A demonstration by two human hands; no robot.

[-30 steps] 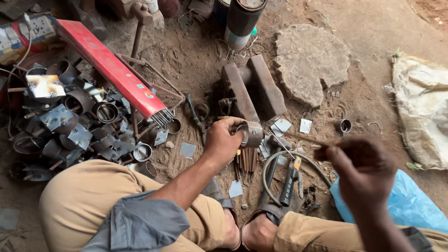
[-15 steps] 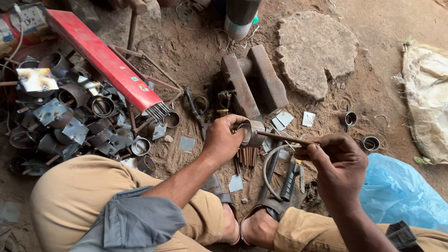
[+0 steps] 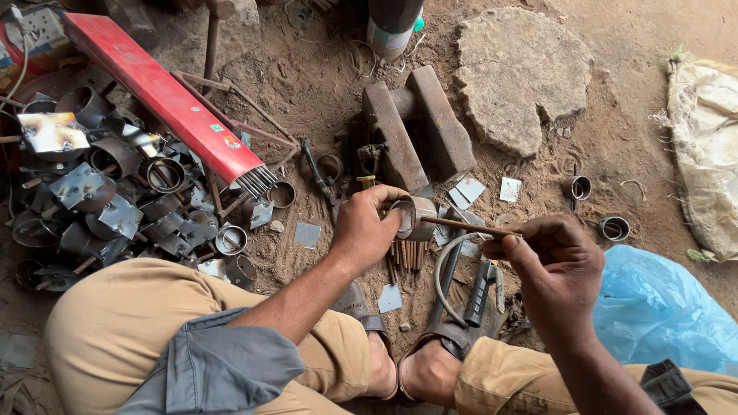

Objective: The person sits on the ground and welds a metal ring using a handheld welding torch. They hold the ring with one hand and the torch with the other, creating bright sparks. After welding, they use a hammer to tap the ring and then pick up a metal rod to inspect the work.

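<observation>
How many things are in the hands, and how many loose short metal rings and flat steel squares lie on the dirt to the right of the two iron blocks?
Short metal pipe section in left hand: 1
Thin brown rod in right hand: 1
Loose short metal rings: 2
Flat steel squares: 3
Total: 7

A short metal pipe piece [image 3: 411, 217], grey and open-ended, sits gripped in the left hand [image 3: 367, 230], lying sideways. A thin rusty rod [image 3: 461, 225], pinched by the right hand [image 3: 555, 265], reaches level to touch it.
</observation>
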